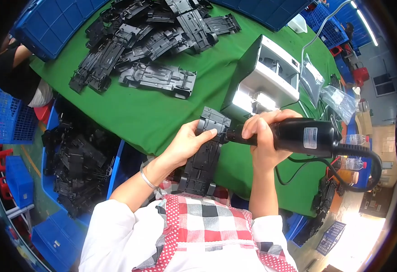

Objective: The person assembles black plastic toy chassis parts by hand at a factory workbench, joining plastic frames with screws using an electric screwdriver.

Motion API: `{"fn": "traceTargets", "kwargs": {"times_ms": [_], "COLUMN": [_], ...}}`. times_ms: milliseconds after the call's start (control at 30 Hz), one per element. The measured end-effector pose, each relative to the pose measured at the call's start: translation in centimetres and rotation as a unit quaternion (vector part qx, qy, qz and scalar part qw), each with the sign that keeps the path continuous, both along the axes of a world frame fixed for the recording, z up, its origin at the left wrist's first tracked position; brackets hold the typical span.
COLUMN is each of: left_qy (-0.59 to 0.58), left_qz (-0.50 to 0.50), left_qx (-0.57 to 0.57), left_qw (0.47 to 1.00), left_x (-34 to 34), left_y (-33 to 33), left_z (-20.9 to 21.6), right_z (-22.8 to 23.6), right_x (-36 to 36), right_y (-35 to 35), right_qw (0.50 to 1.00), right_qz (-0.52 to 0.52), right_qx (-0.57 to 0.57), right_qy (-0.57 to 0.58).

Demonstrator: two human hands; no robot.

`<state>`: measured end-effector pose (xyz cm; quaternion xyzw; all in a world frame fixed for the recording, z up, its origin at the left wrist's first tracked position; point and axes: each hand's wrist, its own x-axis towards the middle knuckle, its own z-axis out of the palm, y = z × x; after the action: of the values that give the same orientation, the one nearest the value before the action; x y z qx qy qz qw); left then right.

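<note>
My left hand (186,144) is closed around the side of a black plastic toy-car chassis (202,164), its thumb lying across the top. The chassis is held up at the front edge of the green-covered table, tilted with its far end to the right. My right hand (267,135) grips a black corded electric screwdriver (305,135) lying nearly level. Its tip meets the right side of the chassis near the far end; the exact contact point is too small to make out. Just beyond stands a white and black screw feeder (271,68).
Several black chassis (157,79) lie piled on the green cloth (130,120) at the far left. A blue crate (81,154) on my left holds more black parts. Clear plastic bags (336,102) lie at right, near the screwdriver's looping cord (374,170). Another person (17,68) is at far left.
</note>
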<state>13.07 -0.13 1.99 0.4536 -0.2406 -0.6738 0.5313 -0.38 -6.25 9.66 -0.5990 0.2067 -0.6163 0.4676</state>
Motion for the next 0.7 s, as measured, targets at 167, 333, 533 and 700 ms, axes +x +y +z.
{"fn": "traceTargets", "kwargs": {"times_ms": [167, 333, 533, 700], "left_qy": [0.006, -0.007, -0.013, -0.033], "left_qz": [-0.021, -0.041, -0.061, -0.062], "left_qx": [-0.019, -0.02, 0.016, -0.025], "left_qw": [1.0, 0.999, 0.998, 0.997], "left_x": [0.2, 0.4, 0.3, -0.2], "left_y": [0.3, 0.7, 0.8, 0.6], "left_z": [0.1, 0.4, 0.2, -0.6], "right_z": [-0.6, 0.1, 2.8, 4.7], "right_x": [-0.4, -0.4, -2.0, -2.6], "right_y": [0.2, 0.4, 0.0, -2.7], "right_qw": [0.998, 0.998, 0.998, 0.985], "right_qz": [0.061, 0.056, -0.014, -0.141], "right_qx": [-0.022, -0.002, -0.027, -0.088], "right_qy": [0.015, 0.019, -0.061, -0.046]}}
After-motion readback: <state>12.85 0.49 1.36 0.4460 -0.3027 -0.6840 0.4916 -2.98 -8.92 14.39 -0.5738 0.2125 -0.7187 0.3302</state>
